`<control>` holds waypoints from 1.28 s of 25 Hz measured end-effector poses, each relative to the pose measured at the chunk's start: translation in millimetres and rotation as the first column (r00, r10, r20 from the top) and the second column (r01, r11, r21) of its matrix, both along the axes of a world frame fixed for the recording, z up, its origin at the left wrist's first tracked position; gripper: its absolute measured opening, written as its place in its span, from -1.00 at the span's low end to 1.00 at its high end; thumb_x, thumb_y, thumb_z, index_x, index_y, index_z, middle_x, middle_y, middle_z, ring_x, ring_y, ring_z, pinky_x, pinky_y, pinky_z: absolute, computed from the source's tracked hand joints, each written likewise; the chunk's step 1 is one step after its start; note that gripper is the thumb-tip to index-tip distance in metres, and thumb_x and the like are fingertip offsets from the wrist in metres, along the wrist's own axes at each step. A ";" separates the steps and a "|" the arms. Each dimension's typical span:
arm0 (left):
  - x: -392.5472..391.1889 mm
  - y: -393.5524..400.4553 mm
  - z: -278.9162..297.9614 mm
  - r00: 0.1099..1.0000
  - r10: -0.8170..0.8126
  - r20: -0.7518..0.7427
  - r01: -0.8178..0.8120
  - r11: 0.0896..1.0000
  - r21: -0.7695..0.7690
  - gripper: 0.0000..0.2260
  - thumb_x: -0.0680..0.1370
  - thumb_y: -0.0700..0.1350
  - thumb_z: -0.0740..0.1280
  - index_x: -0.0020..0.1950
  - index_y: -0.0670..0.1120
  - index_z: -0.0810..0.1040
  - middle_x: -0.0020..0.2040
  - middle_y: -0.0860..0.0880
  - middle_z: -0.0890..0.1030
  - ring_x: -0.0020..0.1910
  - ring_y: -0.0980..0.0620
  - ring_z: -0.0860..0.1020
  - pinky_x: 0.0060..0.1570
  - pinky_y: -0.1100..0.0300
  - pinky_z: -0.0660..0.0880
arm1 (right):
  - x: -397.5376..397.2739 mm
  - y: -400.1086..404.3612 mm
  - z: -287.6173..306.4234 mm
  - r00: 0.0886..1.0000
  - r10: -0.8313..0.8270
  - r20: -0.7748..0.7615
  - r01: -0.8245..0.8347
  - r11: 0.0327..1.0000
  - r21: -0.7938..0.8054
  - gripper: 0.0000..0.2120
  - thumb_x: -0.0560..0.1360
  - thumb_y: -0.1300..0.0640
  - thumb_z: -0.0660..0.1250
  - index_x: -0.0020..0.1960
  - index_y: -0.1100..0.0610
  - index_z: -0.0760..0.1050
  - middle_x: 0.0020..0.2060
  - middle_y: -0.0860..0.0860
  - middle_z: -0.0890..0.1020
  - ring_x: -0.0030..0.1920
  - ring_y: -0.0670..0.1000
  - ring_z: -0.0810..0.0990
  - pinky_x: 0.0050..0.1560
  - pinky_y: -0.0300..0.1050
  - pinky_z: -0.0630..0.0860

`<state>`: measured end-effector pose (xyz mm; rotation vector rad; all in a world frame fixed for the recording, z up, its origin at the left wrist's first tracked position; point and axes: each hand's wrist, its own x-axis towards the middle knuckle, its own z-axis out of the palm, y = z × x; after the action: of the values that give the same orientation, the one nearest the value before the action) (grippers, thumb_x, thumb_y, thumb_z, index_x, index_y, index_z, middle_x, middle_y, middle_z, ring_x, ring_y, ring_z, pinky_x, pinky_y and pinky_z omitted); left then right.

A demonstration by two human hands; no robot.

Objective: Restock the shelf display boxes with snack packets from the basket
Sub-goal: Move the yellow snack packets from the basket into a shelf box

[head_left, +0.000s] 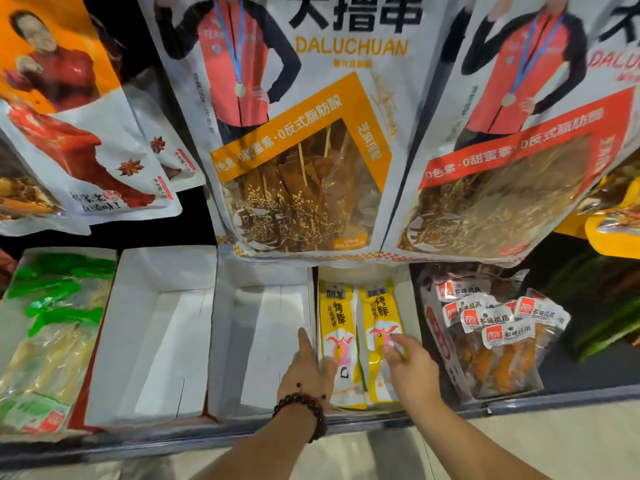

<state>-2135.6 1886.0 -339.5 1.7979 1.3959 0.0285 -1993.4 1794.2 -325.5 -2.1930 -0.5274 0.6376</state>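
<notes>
Two long yellow snack packets lie side by side in a white display box [405, 299] on the shelf: the left packet [337, 317] and the right packet [379, 306]. My left hand [306, 370], with a dark bead bracelet on the wrist, rests at the box's left wall, index finger stretched forward, its other fingers touching the left packet. My right hand [410, 367] lies on the lower part of the right packet, fingers pressing on it. Neither packet is lifted. No basket is in view.
Two white display boxes [156, 341] [263, 327] left of the yellow packets hold nothing. A box of green-and-clear packets [48, 323] stands at far left, a box of orange chicken-feet packets [498, 337] at right. Large snack bags [301, 140] hang above the shelf edge [207, 441].
</notes>
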 end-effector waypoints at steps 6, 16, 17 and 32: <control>-2.7 5.2 -13.5 0.998 -0.063 0.007 0.062 0.998 0.023 -0.44 0.55 0.21 0.16 0.47 0.08 0.08 0.15 0.02 0.60 0.01 -0.03 0.62 0.08 -0.02 0.57 | 1.3 19.0 -10.0 0.973 0.199 0.120 -0.158 0.945 -0.287 -0.75 0.55 0.16 0.24 0.20 0.11 0.52 -0.01 0.09 0.59 -0.02 0.11 0.58 -0.07 -0.13 0.50; -1.7 6.3 -23.6 0.997 -0.072 -0.008 0.072 0.997 0.015 -0.40 0.51 0.24 0.19 0.48 0.15 0.03 0.28 0.05 0.55 0.09 -0.05 0.62 0.06 -0.07 0.59 | -1.5 26.5 -14.4 0.412 0.846 0.338 -0.235 0.456 -0.858 -0.62 0.46 0.13 0.30 0.28 0.12 0.48 0.41 0.18 0.19 0.41 0.23 0.10 0.34 0.16 0.16; -1.7 6.2 -23.3 0.998 -0.069 -0.009 0.069 0.997 0.014 -0.40 0.52 0.24 0.19 0.48 0.15 0.04 0.27 0.05 0.55 0.09 -0.05 0.62 0.06 -0.07 0.59 | 2.6 24.4 -13.7 0.356 0.862 0.362 -0.215 0.452 -0.866 -0.62 0.44 0.12 0.31 0.25 0.11 0.50 0.39 0.17 0.23 0.39 0.23 0.12 0.32 0.17 0.13; -4.5 5.6 -17.0 0.997 -0.061 0.055 0.065 0.995 -0.077 -0.38 0.55 0.22 0.17 0.52 0.15 -0.05 0.38 0.02 0.46 0.19 -0.06 0.57 0.20 -0.03 0.52 | 19.6 -43.1 -26.6 0.977 0.208 0.052 -0.203 0.975 -0.091 -0.53 0.56 -0.18 0.01 0.44 -0.13 0.21 -0.05 -0.30 0.56 -0.10 -0.20 0.60 -0.07 -0.23 0.58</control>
<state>-2140.1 1891.6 -356.5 1.7627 1.2851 -0.0127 -1973.8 1751.1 -352.0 -2.2621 -0.7796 0.7153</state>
